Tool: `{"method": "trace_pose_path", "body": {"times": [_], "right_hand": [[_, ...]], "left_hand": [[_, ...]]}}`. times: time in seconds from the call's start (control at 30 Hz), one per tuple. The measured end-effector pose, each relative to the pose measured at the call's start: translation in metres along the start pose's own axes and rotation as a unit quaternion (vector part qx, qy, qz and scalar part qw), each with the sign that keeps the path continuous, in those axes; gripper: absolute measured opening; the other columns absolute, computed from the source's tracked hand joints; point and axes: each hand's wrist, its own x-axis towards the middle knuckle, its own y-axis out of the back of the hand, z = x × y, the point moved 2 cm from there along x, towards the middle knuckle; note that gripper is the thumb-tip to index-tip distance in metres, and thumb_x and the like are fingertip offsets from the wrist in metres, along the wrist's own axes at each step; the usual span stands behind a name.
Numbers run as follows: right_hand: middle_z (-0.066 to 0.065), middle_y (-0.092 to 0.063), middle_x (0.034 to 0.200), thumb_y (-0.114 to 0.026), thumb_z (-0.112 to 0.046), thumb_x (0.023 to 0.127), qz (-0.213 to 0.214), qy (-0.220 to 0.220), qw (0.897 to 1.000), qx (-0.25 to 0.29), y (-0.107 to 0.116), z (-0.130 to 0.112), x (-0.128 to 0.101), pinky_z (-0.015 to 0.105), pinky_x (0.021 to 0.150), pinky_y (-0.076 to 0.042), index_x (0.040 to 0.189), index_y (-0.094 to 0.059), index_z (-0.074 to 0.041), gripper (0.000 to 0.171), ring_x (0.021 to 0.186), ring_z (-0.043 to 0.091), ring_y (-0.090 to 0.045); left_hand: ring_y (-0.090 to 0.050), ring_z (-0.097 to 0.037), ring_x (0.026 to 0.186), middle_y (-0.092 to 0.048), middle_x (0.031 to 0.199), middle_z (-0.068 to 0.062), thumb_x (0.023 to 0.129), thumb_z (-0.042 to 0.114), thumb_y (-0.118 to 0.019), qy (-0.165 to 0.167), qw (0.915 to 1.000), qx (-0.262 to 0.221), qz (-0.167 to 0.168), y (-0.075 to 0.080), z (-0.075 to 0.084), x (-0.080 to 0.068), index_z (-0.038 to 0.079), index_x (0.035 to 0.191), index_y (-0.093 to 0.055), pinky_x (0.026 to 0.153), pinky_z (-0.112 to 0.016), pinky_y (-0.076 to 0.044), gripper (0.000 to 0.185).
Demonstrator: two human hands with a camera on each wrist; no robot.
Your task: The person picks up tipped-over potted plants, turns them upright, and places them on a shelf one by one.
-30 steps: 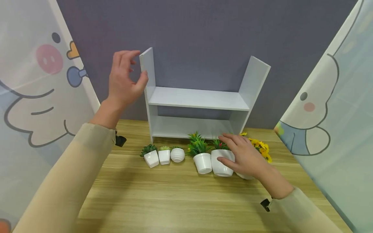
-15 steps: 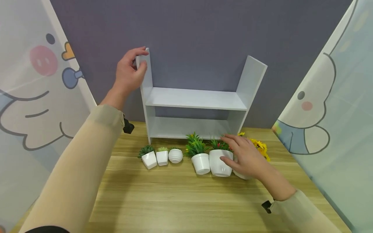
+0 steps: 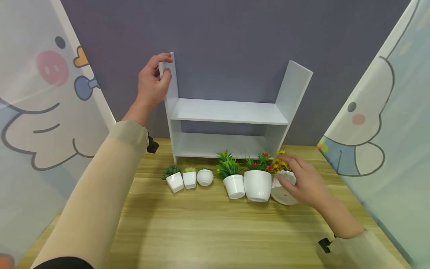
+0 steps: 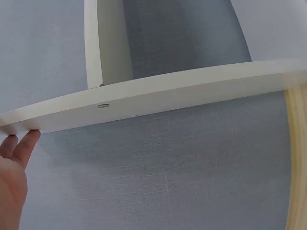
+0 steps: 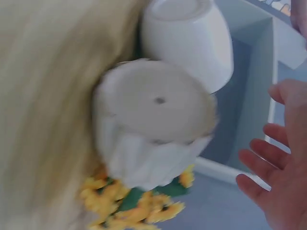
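while the left hand (image 3: 151,84) is pinching the shelf's (image 3: 228,112) top left corner, the right hand's (image 3: 304,183) curled fingers are gripping the tilted yellow-flower pot (image 3: 283,188), rightmost of 6 on the surface (image 3: 208,228).

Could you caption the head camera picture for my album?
Left hand grips a white shelf's side panel while the right hand tips a yellow-flowered pot.

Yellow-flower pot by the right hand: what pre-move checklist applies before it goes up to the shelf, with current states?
1. Right hand on the yellow-flower pot: ok, fingers lie against it.
2. Pot upright: not ok, tilted with its base showing.
3. Full grip round the pot: cannot tell.
4. Left hand steadying the white shelf: ok, it grips the left side panel's top.
5. Both shelf boards free: ok.
6. Neighbouring large white pot upright: ok.
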Motion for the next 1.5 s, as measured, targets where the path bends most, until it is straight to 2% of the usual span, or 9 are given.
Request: {"method": "trace_pose_path", "body": {"times": [0.13,0.27,0.53,0.8,0.93,1.1,1.23,1.37,1.5], "right_hand": [[0.021,-0.07,0.131,-0.084,-0.01,0.09,0.009,-0.046,0.999,0.006,0.004,0.009,-0.018,0.062,0.095,-0.056,0.14,-0.064,0.001,0.055,0.119,0.044,-0.068],[0.018,-0.07,0.127,-0.084,-0.01,0.09,0.007,-0.066,0.998,-0.007,0.006,0.016,-0.034,0.059,0.093,-0.054,0.138,-0.065,0.002,0.053,0.116,0.042,-0.069],[0.016,-0.069,0.125,-0.088,-0.017,0.09,-0.01,-0.088,0.996,-0.016,0.009,0.026,-0.055,0.056,0.087,-0.055,0.136,-0.066,-0.002,0.053,0.111,0.038,-0.07],[0.02,-0.062,0.135,-0.09,-0.031,0.092,-0.095,-0.137,0.985,0.033,0.002,0.036,-0.065,0.063,0.082,-0.062,0.147,-0.061,-0.006,0.067,0.11,0.044,-0.069],[0.017,-0.062,0.134,-0.092,-0.032,0.089,-0.109,-0.131,0.985,0.034,-0.004,0.04,-0.069,0.057,0.079,-0.064,0.149,-0.063,-0.012,0.069,0.108,0.038,-0.071],[0.009,-0.063,0.13,-0.092,-0.027,0.09,-0.092,-0.102,0.99,0.02,-0.008,0.043,-0.072,0.044,0.072,-0.062,0.149,-0.065,-0.018,0.065,0.101,0.029,-0.07],[0.006,-0.063,0.13,-0.091,-0.024,0.09,-0.084,-0.091,0.992,0.019,-0.008,0.044,-0.073,0.039,0.071,-0.062,0.15,-0.064,-0.018,0.066,0.101,0.027,-0.069],[0.011,-0.062,0.132,-0.089,-0.027,0.093,-0.102,-0.114,0.988,0.026,-0.004,0.042,-0.073,0.046,0.077,-0.065,0.153,-0.06,-0.013,0.069,0.107,0.031,-0.071],[0.024,-0.056,0.141,-0.082,-0.037,0.1,-0.142,-0.186,0.97,0.06,-0.003,0.038,-0.073,0.06,0.087,-0.065,0.157,-0.05,-0.003,0.074,0.114,0.046,-0.071]], "left_hand": [[-0.061,-0.011,0.141,-0.067,0.152,-0.007,0.106,0.006,-0.053,0.003,1.0,0.0,-0.004,-0.002,0.002,0.001,-0.002,0.129,-0.068,0.088,-0.021,-0.044,0.028],[-0.061,-0.009,0.14,-0.067,0.153,-0.003,0.107,0.009,-0.055,0.008,0.9999,0.004,-0.011,0.0,0.003,0.001,0.001,0.129,-0.068,0.096,-0.021,-0.047,0.027],[-0.06,-0.007,0.14,-0.065,0.156,0.004,0.108,0.011,-0.054,0.023,0.9992,0.021,-0.024,0.004,0.003,-0.001,0.005,0.132,-0.068,0.093,-0.021,-0.047,0.029],[-0.058,-0.01,0.145,-0.064,0.158,0.001,0.108,0.012,-0.053,0.027,0.9988,0.035,-0.021,0.004,0.0,-0.001,0.006,0.133,-0.068,0.097,-0.02,-0.047,0.029],[-0.058,-0.011,0.146,-0.063,0.16,0.002,0.109,0.013,-0.053,0.033,0.9983,0.042,-0.022,0.004,-0.001,-0.001,0.007,0.134,-0.067,0.097,-0.019,-0.047,0.03],[-0.059,-0.01,0.145,-0.063,0.16,0.006,0.109,0.014,-0.052,0.031,0.9977,0.053,-0.027,0.005,0.002,-0.003,0.009,0.133,-0.067,0.098,-0.02,-0.048,0.029],[-0.06,-0.011,0.144,-0.062,0.16,0.009,0.109,0.016,-0.052,0.029,0.9971,0.062,-0.033,0.005,0.004,-0.004,0.011,0.135,-0.067,0.098,-0.021,-0.049,0.03],[-0.059,-0.01,0.146,-0.06,0.161,0.008,0.11,0.016,-0.051,0.03,0.9971,0.059,-0.038,0.003,0.003,-0.004,0.011,0.136,-0.067,0.102,-0.021,-0.05,0.031],[-0.057,-0.009,0.147,-0.06,0.162,0.006,0.109,0.015,-0.051,0.026,0.9975,0.053,-0.04,0.003,0.003,-0.004,0.01,0.137,-0.066,0.107,-0.024,-0.051,0.031]]}}
